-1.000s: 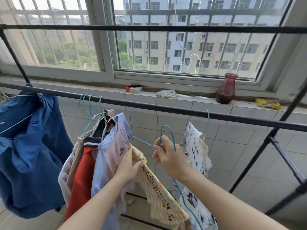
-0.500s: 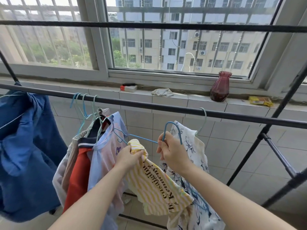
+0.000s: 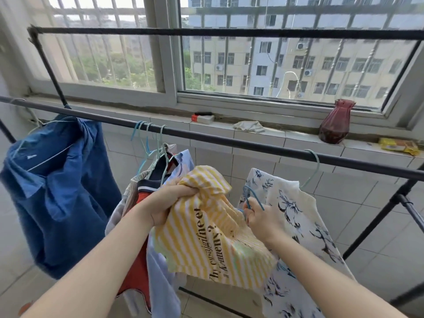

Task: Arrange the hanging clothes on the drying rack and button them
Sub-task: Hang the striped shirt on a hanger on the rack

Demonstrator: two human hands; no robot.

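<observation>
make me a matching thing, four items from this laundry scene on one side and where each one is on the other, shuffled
Things:
1. blue shirt
2. yellow striped top
3. blue hanger
4. red vase

Places:
a. stands on the windowsill
b. bunched in the grip of the left hand
c. hangs from the rail at the far left
d. its hook is held by the right hand

Pairs: 1-c, 2-b, 3-d, 4-a
</observation>
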